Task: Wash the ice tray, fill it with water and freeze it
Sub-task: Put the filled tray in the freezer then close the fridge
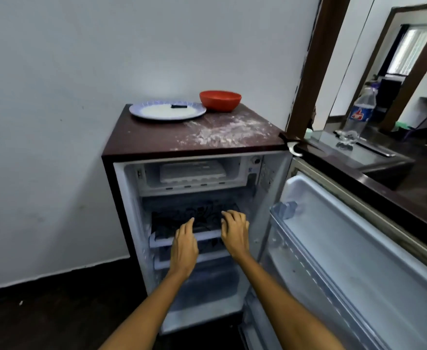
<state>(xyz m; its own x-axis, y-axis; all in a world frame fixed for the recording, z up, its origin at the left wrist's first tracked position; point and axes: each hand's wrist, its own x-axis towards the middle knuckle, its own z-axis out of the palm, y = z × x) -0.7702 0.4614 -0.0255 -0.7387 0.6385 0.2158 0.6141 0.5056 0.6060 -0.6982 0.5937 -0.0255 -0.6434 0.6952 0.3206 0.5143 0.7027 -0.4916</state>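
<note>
A small dark-red fridge (121,198) stands open in front of me. A white ice tray (192,173) lies in the freezer compartment at the top, flat and alone. Below it sits a glass shelf (182,218) printed with a black flower pattern. My left hand (184,246) rests over the shelf's white front rail, fingers stretched forward. My right hand (235,231) hovers at the shelf's right part with fingers curled down and spread. Neither hand holds anything.
The fridge door (359,261) swings open to the right, its racks bare. On the fridge top (157,137) are a plate (167,111) with a small dark object, a red bowl (220,99) and spilled white powder. A dark counter (397,178) with a plastic bottle (361,109) lies right.
</note>
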